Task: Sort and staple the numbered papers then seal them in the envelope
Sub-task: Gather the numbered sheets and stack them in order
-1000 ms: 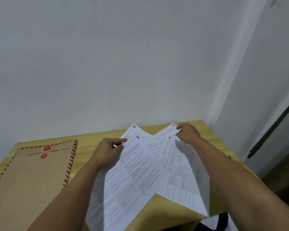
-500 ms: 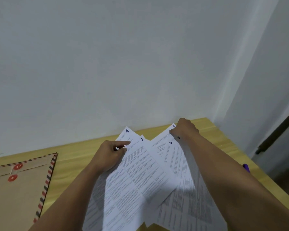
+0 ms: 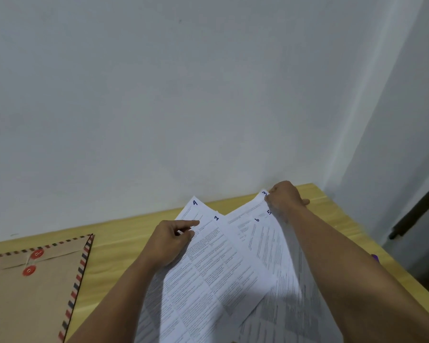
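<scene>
Several white printed sheets (image 3: pixel 216 276) lie fanned on the wooden table (image 3: pixel 114 246), with handwritten corner numbers 4, 1, 6, 5 and 3 showing. My left hand (image 3: pixel 170 240) rests on the left sheets, forefinger stretched out onto the sheet marked 4, thumb and fingers pinching its edge. My right hand (image 3: pixel 284 196) pinches the top corners of the right-hand sheets by the numbers 3 and 5. A brown string-tie envelope (image 3: pixel 30 293) with red discs and a striped border lies flat at the left. No stapler is in sight.
A plain wall stands directly behind the table. A small purple object (image 3: pixel 375 256) peeks out beside my right forearm near the table's right edge. A dark door frame (image 3: pixel 416 209) and floor lie to the right.
The view has tilted up and to the right, shifting the envelope leftward. The right-hand sheets have fanned apart, so numbers 5 and 6 now show. My right hand moved slightly farther back.
</scene>
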Available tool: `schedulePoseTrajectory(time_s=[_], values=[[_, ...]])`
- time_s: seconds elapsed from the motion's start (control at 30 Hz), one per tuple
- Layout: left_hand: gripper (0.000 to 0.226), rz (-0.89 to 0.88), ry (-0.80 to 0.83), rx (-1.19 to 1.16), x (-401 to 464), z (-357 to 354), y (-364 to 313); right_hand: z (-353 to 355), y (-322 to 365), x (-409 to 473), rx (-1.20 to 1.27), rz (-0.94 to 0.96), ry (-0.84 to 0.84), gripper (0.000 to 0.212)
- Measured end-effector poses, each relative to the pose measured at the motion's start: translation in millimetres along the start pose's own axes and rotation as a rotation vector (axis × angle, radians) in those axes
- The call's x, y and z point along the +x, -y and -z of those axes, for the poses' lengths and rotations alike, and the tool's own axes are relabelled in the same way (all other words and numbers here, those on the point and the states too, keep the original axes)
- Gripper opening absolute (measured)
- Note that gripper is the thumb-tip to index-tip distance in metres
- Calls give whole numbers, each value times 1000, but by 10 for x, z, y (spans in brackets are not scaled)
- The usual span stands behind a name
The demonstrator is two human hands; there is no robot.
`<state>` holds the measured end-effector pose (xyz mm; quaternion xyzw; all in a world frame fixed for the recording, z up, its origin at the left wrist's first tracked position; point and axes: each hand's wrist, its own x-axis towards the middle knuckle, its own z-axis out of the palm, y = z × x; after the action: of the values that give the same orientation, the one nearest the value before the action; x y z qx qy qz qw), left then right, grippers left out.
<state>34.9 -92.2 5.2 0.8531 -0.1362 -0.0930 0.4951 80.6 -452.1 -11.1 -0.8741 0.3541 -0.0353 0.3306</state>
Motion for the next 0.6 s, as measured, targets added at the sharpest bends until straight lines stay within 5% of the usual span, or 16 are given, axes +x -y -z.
schedulePoseTrajectory(time_s=[0.13, 0.6], values=[[27, -29, -18, 10, -74, 80, -119, 267, 193, -366, 189, 68, -173, 15], [29, -248, -139, 23, -970, 590, -981, 1473, 1071, -1604, 355, 563, -395, 18]])
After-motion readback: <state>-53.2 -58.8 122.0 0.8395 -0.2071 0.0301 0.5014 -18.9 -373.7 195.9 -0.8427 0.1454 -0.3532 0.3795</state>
